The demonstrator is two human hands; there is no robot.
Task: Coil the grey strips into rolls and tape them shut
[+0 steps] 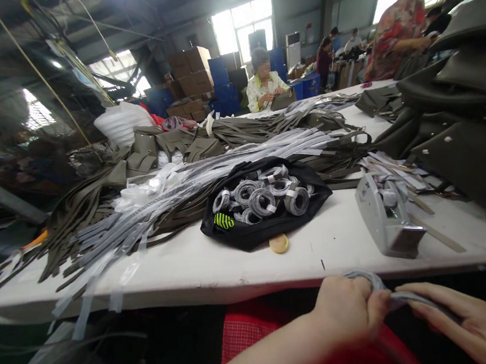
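Below the table's front edge, my left hand (350, 310) is closed in a pinch on a grey strip (372, 280) that curls over its knuckles. My right hand (468, 322) lies beside it with fingers stretched along the same strip, pressing it. Both hands hover over a red cloth (248, 335) on my lap. On the white table (191, 268) ahead sits a black bag (266, 226) holding several rolled grey strips (266, 197). A small round tan disc (279, 243) lies just in front of the bag.
A grey tape dispenser (384, 218) stands at the right of the table. Long silver strips (160, 198) and olive straps (82, 207) fan across the left. Dark olive bag panels (461, 120) pile up at right. Other people work at the far end; cardboard boxes (192, 73) stand behind.
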